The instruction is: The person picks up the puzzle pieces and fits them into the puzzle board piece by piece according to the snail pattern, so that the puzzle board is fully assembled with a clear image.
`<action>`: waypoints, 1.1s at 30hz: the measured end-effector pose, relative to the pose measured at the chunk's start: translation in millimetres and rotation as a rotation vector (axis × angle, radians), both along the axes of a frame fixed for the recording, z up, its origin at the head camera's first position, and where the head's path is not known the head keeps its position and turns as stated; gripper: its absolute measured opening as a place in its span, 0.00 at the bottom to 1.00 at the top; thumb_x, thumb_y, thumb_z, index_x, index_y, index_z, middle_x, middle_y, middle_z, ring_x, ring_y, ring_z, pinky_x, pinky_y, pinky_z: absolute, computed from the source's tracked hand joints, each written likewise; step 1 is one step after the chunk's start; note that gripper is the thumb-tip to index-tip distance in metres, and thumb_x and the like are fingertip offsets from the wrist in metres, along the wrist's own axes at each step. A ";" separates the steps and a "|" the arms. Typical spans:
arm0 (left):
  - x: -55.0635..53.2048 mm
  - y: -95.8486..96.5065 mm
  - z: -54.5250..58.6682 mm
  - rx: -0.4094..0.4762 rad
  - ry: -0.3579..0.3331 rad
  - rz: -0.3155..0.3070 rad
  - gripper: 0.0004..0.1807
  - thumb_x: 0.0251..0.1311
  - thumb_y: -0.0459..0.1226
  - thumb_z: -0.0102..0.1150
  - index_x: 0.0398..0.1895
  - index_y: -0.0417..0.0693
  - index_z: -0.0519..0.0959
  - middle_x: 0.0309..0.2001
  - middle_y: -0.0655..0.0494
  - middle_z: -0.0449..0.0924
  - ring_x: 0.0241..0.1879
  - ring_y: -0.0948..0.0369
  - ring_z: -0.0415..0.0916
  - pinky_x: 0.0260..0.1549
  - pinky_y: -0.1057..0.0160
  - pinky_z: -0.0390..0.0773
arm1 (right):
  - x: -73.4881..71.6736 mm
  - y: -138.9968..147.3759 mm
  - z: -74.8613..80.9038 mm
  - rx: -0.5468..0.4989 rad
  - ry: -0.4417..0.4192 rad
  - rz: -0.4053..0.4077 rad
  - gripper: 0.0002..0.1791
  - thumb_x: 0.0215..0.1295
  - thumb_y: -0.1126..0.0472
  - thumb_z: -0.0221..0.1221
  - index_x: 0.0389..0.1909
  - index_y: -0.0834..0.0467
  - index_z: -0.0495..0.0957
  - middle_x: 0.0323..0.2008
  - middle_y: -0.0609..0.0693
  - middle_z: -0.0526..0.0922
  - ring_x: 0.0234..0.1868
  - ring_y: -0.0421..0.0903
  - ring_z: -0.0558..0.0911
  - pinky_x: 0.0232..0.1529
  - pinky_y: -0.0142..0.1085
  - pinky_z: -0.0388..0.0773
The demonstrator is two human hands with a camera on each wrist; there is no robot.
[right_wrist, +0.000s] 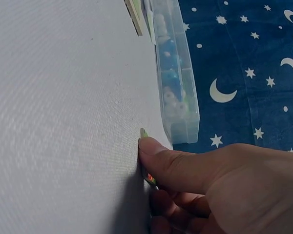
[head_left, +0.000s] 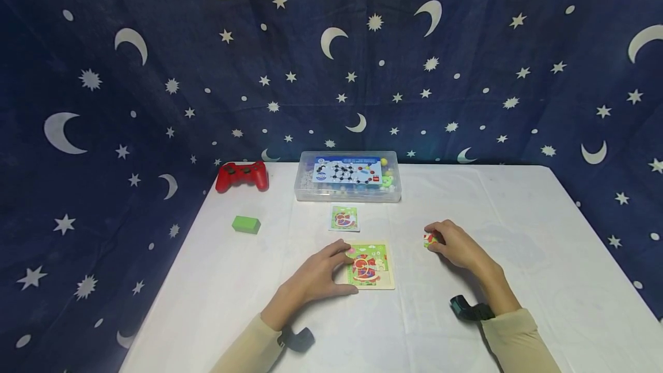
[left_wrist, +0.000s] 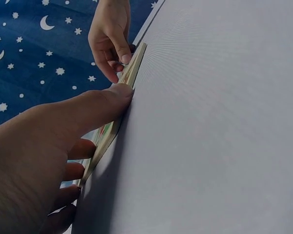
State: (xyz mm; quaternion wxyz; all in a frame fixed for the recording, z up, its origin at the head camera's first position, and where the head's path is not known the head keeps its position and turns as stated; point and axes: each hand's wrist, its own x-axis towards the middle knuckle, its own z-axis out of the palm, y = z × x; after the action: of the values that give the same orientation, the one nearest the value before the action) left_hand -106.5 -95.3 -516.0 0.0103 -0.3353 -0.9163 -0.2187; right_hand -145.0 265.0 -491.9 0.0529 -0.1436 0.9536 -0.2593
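Observation:
A square wooden jigsaw puzzle (head_left: 374, 276), with a red and green picture in a pale frame, lies on the white table. My left hand (head_left: 323, 274) holds its left side, thumb along the near edge and fingers over the far left part. A pale bare patch shows at the picture's lower right. To the right, my right hand (head_left: 456, 246) pinches a small puzzle piece (head_left: 429, 239) with red and green print, close to the tabletop. In the right wrist view the thumb covers most of that puzzle piece (right_wrist: 149, 176). A picture card (head_left: 344, 219) of similar design lies behind the puzzle.
A clear plastic box (head_left: 348, 193) of molecule-model parts stands at the table's back. Further left are a red game controller (head_left: 242, 177) and a green block (head_left: 246, 224). A dark blue curtain (head_left: 331, 96) with moons and stars hangs behind the table.

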 end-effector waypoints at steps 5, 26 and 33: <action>0.5 -0.2 0.5 0.014 0.030 -0.012 0.30 0.48 0.60 0.73 0.51 0.55 0.83 0.66 0.54 0.74 0.72 0.54 0.67 0.70 0.57 0.71 | 0.2 0.1 0.3 -0.004 0.005 -0.009 0.17 0.60 0.64 0.68 0.50 0.63 0.81 0.42 0.56 0.80 0.42 0.48 0.77 0.48 0.49 0.78; -0.2 0.3 0.1 -0.004 0.007 -0.002 0.31 0.48 0.60 0.73 0.52 0.55 0.83 0.68 0.55 0.73 0.73 0.55 0.65 0.71 0.58 0.70 | -0.9 -7.0 12.2 -0.100 0.022 -0.030 0.07 0.68 0.65 0.60 0.44 0.59 0.82 0.34 0.46 0.85 0.34 0.39 0.76 0.36 0.33 0.77; -1.0 0.0 -0.2 -0.012 -0.025 0.003 0.31 0.49 0.61 0.72 0.53 0.56 0.83 0.68 0.57 0.72 0.75 0.57 0.63 0.72 0.60 0.68 | 2.3 -20.9 15.8 -0.139 0.014 0.023 0.07 0.66 0.62 0.64 0.43 0.58 0.82 0.28 0.42 0.80 0.28 0.36 0.73 0.30 0.28 0.73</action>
State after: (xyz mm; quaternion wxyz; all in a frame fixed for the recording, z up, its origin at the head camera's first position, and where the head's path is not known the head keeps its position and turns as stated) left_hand -107.5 -95.3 -516.2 -0.0027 -0.3312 -0.9182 -0.2174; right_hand -142.7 244.1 -476.1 0.0394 -0.1596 0.9320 -0.3231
